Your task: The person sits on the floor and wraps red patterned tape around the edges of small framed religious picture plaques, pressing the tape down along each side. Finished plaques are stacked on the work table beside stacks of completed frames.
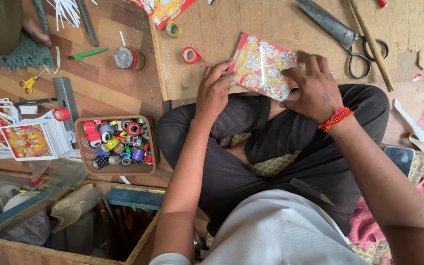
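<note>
Both hands work a glossy red picture card [262, 65] lying on the wooden board [212, 44] at twelve o'clock from the lap. The left hand [214, 91] pinches the card's left edge with closed fingers; the right hand [311, 88] presses its right side, fingers bent onto it. This looks like smoothing or edging the card. A red tape roll [190, 55] lies at nine o'clock of it, scissors [342, 32] at two o'clock.

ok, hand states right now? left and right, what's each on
Left hand: fingers on the left edge of the colourful picture card, holding it.
Right hand: fingers pressing on the card's right side.
</note>
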